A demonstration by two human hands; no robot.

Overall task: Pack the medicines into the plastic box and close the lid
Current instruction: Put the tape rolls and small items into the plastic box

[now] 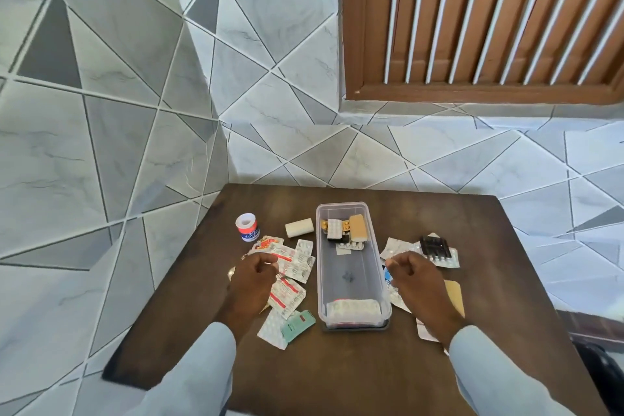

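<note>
A clear plastic box (pixel 351 267) stands open in the middle of the dark wooden table (pixel 337 375). Blister packs (pixel 344 230) lie at its far end and a white pack (pixel 353 309) at its near end. My left hand (pixel 251 284) hovers left of the box with loosely curled fingers, over red-and-white blister strips (pixel 293 262); nothing shows in its grip. My right hand (pixel 417 280) hovers right of the box, fingers curled the same way, over silver strips (pixel 395 248). A dark blister pack (pixel 435 246) lies beyond it.
A red-and-blue tape roll (pixel 247 226) and a white gauze roll (pixel 299 227) sit at the far left of the table. A green pack (pixel 297 324) lies near the box's front left corner. A tan card (pixel 454 294) lies under my right wrist. Tiled walls stand behind the table.
</note>
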